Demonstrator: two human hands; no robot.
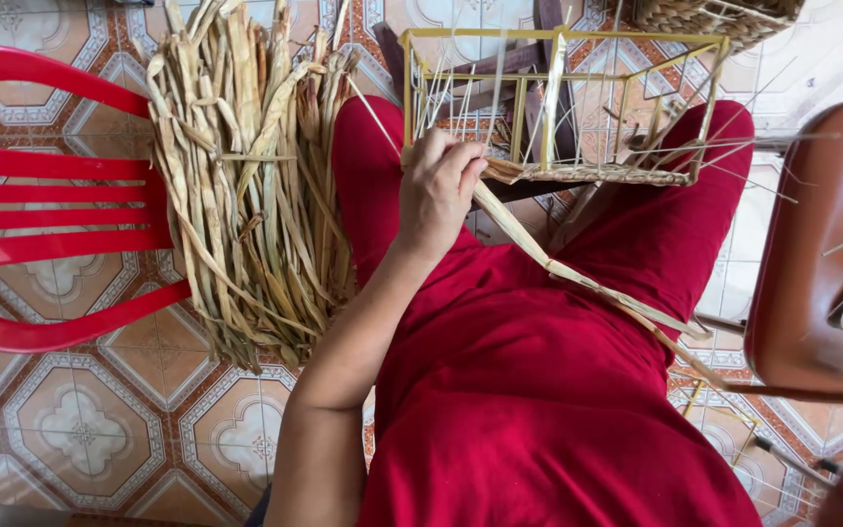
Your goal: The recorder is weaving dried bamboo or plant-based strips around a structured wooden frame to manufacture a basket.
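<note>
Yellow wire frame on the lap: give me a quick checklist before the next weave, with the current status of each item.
1. Yellow wire frame resting on the red-clothed lap: ok.
2. Left hand gripping the frame's near left corner: ok.
3. Flat dried strand leading from the frame base across the lap: ok.
4. Right hand in view: not ok, out of frame.
5. Bundle of dried strips beside the left thigh, against the red plastic chair: ok.
6. Strand's free end: cannot tell.
</note>
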